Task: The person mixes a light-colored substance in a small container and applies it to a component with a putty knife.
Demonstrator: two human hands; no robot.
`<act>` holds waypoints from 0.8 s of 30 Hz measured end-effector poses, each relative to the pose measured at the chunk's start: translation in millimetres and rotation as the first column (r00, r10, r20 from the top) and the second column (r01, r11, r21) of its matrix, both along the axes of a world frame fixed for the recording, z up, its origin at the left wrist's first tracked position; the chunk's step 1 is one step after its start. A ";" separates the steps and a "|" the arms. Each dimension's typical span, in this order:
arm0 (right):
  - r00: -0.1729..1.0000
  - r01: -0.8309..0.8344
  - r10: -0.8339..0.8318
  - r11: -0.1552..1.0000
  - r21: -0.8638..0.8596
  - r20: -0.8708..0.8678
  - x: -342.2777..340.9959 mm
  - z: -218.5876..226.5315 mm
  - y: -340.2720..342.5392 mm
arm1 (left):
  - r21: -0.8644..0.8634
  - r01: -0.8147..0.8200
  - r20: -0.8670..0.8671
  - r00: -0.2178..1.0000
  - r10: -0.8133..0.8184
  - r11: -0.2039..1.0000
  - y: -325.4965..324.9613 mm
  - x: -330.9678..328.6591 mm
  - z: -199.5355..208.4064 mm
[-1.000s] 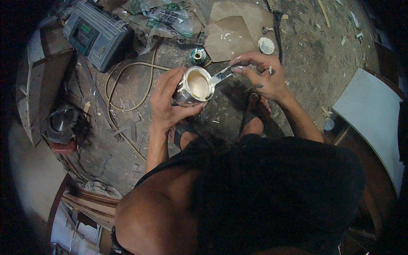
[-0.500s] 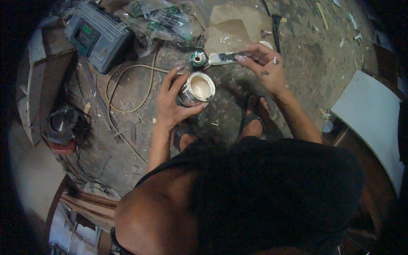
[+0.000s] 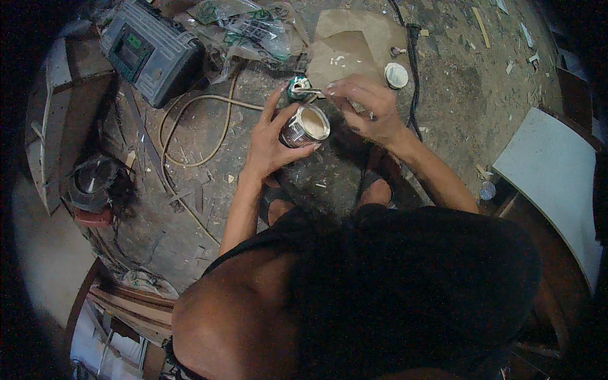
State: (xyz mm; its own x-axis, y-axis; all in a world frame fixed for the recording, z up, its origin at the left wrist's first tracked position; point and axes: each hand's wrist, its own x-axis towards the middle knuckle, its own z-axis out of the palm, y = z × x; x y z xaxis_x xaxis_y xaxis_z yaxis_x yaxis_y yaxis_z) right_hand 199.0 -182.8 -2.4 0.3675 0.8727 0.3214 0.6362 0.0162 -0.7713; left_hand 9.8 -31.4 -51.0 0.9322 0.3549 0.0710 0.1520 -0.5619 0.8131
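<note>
My left hand [image 3: 269, 142] is wrapped round a small open can [image 3: 292, 134], its thumb at the near side and its fingers at the far side. Pale cream paste [image 3: 311, 120] shows inside, and smears coat the rim. My right hand [image 3: 367, 107] pinches a flat putty knife [image 3: 309, 91], now seen nearly edge-on. The blade points left, above the can's far rim, and overlaps a small green container [image 3: 297, 82] with a round opening. I cannot tell whether blade and container touch. A round, cream-smeared lid [image 3: 396, 75] lies beyond my right hand.
Brown paper [image 3: 354, 38] with pale flecks and crumpled clear plastic [image 3: 253, 38] lie at the far side. A grey tool case [image 3: 152, 54], a looped hose [image 3: 218, 149] and a circular power tool [image 3: 95, 183] are on the left. A black cable [image 3: 415, 76] and a white panel [image 3: 551, 177] are right.
My right hand has moved left and nearer the can, and the putty knife has turned from flat to edge-on. My left hand has shifted slightly right with the can. The lid is now uncovered.
</note>
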 end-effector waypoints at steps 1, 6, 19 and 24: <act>1.000 -0.007 0.007 1.000 0.004 0.007 -0.6 -0.3 -0.6 | 0.034 0.019 0.006 1.000 -0.019 0.999 -0.6 1.6 -2.2; 1.000 -0.016 0.015 0.998 -0.056 -0.025 -3.1 4.3 -3.6 | 0.000 0.004 -0.039 0.999 -0.004 1.000 -3.1 0.4 -5.1; 0.905 0.265 -0.307 0.948 -0.175 -0.295 -2.9 20.3 -17.3 | -0.109 -0.038 -0.041 0.999 0.034 0.993 -6.4 -1.2 -0.9; 0.850 0.139 -0.236 0.963 -0.231 -0.472 -1.5 24.7 -23.8 | -0.037 -0.095 0.075 0.992 0.098 0.995 -4.3 -21.4 -2.9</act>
State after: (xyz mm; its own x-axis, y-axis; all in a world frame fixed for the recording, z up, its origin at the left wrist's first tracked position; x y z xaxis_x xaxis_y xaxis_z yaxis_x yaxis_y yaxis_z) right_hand 197.5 -206.6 22.3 0.5968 0.7959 -0.1018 0.1504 -0.2356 -0.9602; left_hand -11.6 -35.8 -53.9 0.8858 0.4464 0.1273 0.1408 -0.5197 0.8427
